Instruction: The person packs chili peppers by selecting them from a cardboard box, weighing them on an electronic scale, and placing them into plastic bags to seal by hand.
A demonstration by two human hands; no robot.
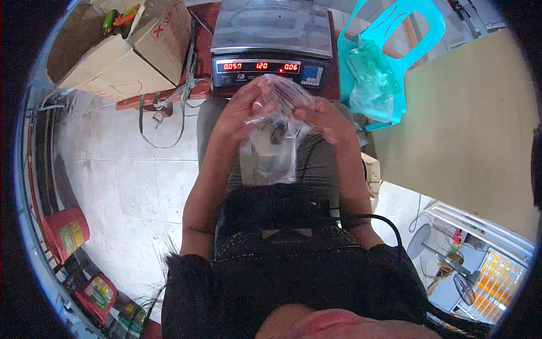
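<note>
My left hand (247, 103) and my right hand (327, 118) both grip the gathered upper part of a clear plastic bag (271, 154). The bag hangs down between them over my lap. Its plastic is bunched between the fingers, and the contents are hard to make out through the glare. Just beyond my hands stands a digital weighing scale (271, 34) with a metal platter and a lit red display. The scale rests on a dark red table (334, 55).
A cardboard box (156, 51) holding green and orange chili peppers (120, 19) stands at the upper left. A turquoise plastic chair (400, 70) with plastic bags (372, 80) on it is at the upper right, beside a wooden board (461, 135). Plastic straps hang below the box.
</note>
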